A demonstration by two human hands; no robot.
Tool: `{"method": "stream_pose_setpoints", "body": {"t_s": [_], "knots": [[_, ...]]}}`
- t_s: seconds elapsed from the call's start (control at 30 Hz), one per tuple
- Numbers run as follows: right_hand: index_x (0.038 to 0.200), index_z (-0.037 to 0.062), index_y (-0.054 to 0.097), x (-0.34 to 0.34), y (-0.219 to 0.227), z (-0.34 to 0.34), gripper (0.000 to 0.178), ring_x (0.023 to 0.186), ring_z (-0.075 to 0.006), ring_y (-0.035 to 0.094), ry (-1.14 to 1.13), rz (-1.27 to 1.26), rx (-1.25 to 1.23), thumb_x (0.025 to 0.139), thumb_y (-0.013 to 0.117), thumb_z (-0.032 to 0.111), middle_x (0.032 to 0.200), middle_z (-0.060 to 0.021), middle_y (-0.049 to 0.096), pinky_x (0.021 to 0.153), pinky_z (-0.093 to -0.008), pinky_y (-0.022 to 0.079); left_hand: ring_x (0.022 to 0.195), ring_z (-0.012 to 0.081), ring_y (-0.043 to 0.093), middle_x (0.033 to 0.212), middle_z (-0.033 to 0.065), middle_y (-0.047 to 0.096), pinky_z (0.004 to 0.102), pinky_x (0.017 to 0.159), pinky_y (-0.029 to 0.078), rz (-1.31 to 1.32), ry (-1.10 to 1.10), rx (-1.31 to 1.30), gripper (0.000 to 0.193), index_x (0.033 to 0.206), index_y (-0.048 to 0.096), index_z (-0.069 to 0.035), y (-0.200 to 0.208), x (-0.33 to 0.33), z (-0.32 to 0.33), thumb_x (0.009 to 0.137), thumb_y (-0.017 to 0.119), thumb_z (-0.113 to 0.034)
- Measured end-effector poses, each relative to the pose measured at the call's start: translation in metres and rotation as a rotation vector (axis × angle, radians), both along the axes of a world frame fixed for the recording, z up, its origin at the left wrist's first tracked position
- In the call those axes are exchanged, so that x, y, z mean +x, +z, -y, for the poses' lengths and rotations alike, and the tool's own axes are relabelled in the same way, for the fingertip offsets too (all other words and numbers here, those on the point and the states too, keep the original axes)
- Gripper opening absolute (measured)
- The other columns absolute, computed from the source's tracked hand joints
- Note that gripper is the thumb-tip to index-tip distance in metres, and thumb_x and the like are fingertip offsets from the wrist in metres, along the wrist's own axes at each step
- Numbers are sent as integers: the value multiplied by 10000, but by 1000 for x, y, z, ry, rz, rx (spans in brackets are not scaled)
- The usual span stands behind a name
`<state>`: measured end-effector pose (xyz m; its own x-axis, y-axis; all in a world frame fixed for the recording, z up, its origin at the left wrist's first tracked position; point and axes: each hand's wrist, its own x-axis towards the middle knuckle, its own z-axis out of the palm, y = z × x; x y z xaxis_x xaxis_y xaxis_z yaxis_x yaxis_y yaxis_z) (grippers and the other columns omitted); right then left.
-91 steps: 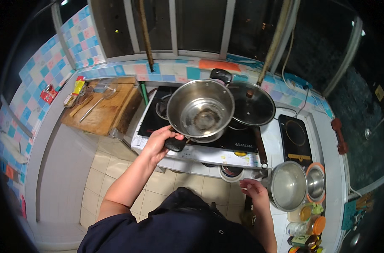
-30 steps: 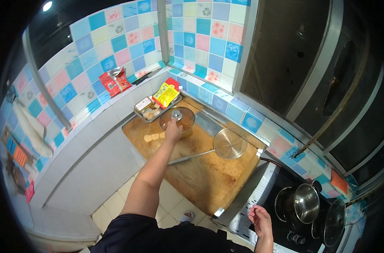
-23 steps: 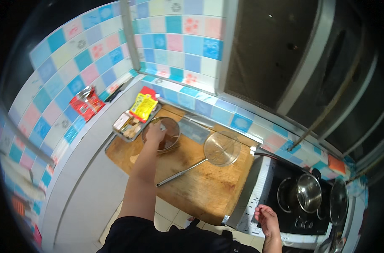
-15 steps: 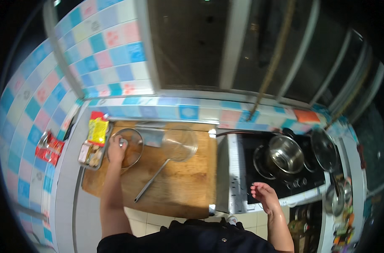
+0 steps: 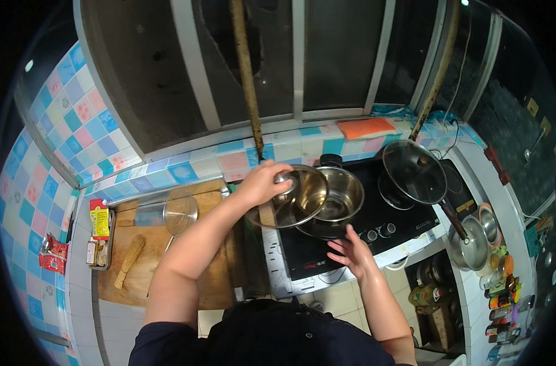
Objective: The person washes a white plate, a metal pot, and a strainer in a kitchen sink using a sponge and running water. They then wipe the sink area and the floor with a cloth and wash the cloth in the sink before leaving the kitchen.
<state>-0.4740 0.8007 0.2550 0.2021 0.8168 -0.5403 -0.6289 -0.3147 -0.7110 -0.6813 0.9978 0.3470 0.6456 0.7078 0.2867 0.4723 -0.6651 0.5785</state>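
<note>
My left hand (image 5: 267, 184) grips the knob of a round glass pot lid (image 5: 309, 204). The lid hangs tilted over the left part of a steel pot (image 5: 352, 194), whose right side shows uncovered; whether the two touch I cannot tell. That pot stands on the black stove (image 5: 375, 213). In front of it my right hand (image 5: 356, 256) is open, fingers spread and nothing in them.
On the wooden board (image 5: 204, 274) lie a straw brush (image 5: 129, 261), a cleaver (image 5: 148, 214) and a long-handled strainer (image 5: 181, 213). A lidded pan (image 5: 406, 177) occupies the stove's right side. Bowls (image 5: 470, 250) and several seasoning bottles (image 5: 503, 311) line the right counter.
The view has swung right. My left hand has carried the lid from the board across to the pot, and the straw brush now shows on the board. My right hand has come nearer the pot.
</note>
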Motion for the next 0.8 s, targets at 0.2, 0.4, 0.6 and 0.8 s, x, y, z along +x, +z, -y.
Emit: {"method": "stream_pose_setpoints", "body": {"t_s": [0.2,0.4,0.6,0.8], "knots": [[1074,-49,504,15,-18,-34,297,859,-247,613,126,-173,72,861,566,149,1012,-121,597,779,-391,528,883,305,554,951,136,548,365,789,445,-70,17,32,346,1065,603,-131,-27,102,-19,765,624,-302],[1126,-66,482,8,-29,-39,266,973,-267,584,112,-229,258,892,456,56,1114,-141,567,844,-403,488,1044,359,519,1223,217,458,396,899,424,-123,-44,43,400,1103,585,-144,-66,145,-16,748,642,-319],[1182,37,450,-3,-42,-50,283,1093,-198,497,77,-266,332,900,455,68,1180,-83,529,906,-418,424,941,350,548,1069,181,493,409,831,442,-69,-69,104,407,1133,565,-140,-73,150,-14,748,648,-246],[1202,56,397,-6,-54,-64,343,1082,-216,507,83,-321,324,877,506,60,1153,-92,528,892,-431,431,927,352,546,1075,171,483,408,819,445,-50,-15,92,416,1162,547,-136,-78,153,-20,763,633,-219]]}}
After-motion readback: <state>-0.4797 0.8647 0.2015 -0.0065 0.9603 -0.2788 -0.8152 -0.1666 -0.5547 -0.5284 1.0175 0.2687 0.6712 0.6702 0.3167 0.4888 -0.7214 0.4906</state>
